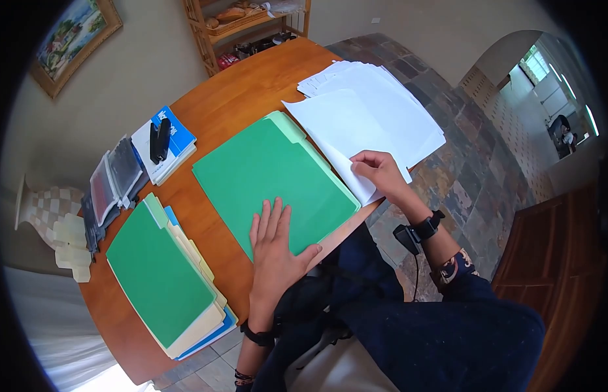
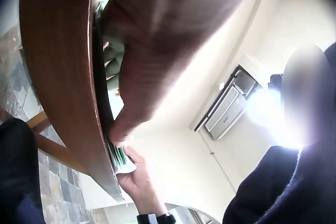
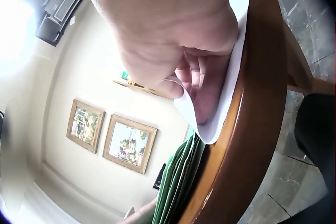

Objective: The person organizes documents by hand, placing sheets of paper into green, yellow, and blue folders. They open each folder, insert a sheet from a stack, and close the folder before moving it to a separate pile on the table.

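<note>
The sheet of paper (image 1: 346, 130), topmost on the loose white stack (image 1: 389, 98) at the table's (image 1: 238, 98) two o'clock edge, looks thin, light and floppy, so it is probably best lifted by the near corner, where the right hand (image 1: 381, 171) pinches it between curled fingers and thumb. At its nine o'clock, the left hand (image 1: 276, 245) presses flat, fingers straight, on the stiffer green folder (image 1: 271, 176).

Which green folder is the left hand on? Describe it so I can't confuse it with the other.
On the round wooden table, two green folders show. The left hand lies flat on the green folder at the middle, beside the white sheets. The other tops the folder stack at the left edge, untouched.
</note>
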